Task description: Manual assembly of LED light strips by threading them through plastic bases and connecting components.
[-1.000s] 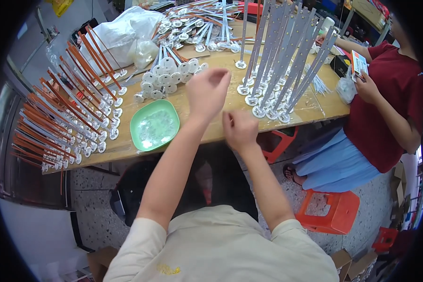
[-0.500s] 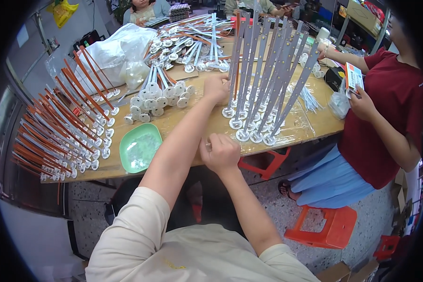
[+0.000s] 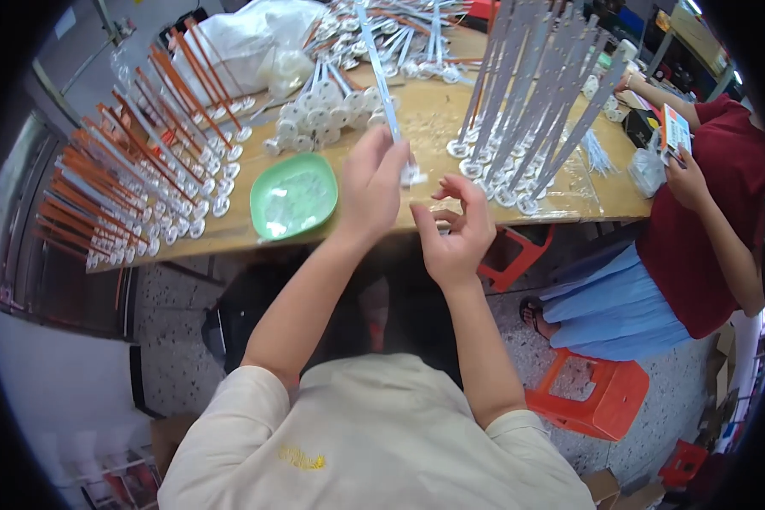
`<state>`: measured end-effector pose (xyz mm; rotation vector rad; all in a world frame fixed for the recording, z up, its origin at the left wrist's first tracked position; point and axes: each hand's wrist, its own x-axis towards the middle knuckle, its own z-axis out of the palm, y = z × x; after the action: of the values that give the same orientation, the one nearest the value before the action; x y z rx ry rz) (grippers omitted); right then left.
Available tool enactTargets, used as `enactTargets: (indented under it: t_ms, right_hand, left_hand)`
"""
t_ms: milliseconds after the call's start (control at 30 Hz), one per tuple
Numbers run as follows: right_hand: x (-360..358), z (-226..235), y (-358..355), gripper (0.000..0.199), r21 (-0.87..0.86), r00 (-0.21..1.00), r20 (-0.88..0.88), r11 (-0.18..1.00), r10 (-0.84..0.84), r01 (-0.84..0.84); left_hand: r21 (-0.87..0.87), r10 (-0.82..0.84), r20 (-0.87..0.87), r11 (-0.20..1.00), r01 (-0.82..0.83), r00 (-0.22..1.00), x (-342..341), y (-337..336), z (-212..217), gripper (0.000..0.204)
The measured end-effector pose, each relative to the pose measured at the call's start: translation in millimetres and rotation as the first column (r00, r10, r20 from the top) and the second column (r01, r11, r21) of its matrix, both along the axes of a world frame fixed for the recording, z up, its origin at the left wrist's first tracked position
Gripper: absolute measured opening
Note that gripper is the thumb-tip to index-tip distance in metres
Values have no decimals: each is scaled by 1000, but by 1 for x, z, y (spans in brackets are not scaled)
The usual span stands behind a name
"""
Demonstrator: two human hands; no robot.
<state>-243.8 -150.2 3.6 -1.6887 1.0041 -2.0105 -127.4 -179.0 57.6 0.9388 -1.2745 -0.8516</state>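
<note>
My left hand (image 3: 372, 183) is closed around the lower end of a thin grey strip with a round white base (image 3: 381, 76), over the table's front edge. The strip leans up and away, and its base end shows beside my fingers. Just right of it, my right hand (image 3: 459, 234) is held with fingers curved and apart, nothing visible in it. Beyond that hand stand several upright grey strips (image 3: 518, 93) on clear-white round bases. A green dish (image 3: 261, 208) with small clear pieces lies left of my left hand.
Orange and white strips (image 3: 136, 161) on round bases stand in rows at the left. White discs (image 3: 323, 115) and loose strips (image 3: 399, 25) are heaped farther back, near a white plastic bag (image 3: 238, 47). A person in a dark red shirt (image 3: 697, 229) stands right, by a red stool (image 3: 599, 399).
My left hand has come back from the upright strips, now holding one grey strip. My right hand has moved right and its fingers have spread. The view has tilted downward.
</note>
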Motion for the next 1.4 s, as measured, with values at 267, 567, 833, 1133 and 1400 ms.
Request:
enactTargets:
  t_ms: [267, 567, 833, 1133, 1400]
  right_hand:
    - [9, 17, 95, 27, -94, 931, -299, 965, 207, -245]
    - [19, 26, 135, 20, 31, 722, -491, 838, 488, -545]
    - [39, 28, 134, 20, 2, 623, -673, 843, 399, -538]
    - [71, 47, 114, 16, 214, 404, -662, 676, 631, -705]
    - [87, 41, 120, 28, -61, 553, -656, 694, 514, -718]
  left_hand:
    - [184, -98, -292, 970, 157, 951, 24, 132, -23, 19]
    - [247, -281, -88, 923, 295, 956, 73, 212, -55, 31]
    - [325, -146, -180, 924, 199, 973, 86, 221, -51, 17]
    - [447, -28, -71, 893, 57, 997, 106, 225, -38, 35]
    - [345, -56, -389, 917, 202, 919, 113, 228, -60, 30]
